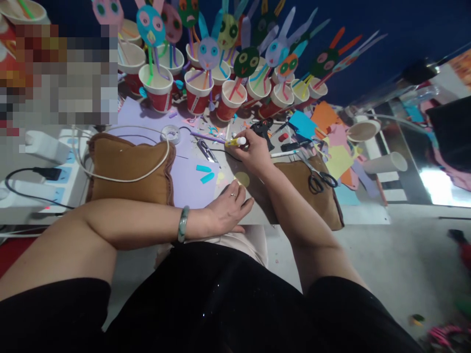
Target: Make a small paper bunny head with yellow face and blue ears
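My right hand (254, 153) is closed in a pinch around a small yellow tube with a white end, which looks like a glue stick (235, 141). A purple straw-like stick (208, 138) runs up to its left end. My left hand (228, 208) rests at the table's front edge, its fingers loosely bent and apart, with nothing visible in them. Just beyond its fingertips is a pale yellow paper circle (242, 180). Two teal paper strips (206, 177) lie to the left on a purple sheet (187, 191), below a utility knife (206, 150).
Paper cups (156, 90) holding rabbit-faced figures line the back. Scissors (316, 179) lie on a brown cushion (301, 189) at right, near coloured paper scraps (338, 152). At left are another brown cushion (128, 164), a white cable and power strips (66, 169). A tape roll (170, 134) lies mid-table.
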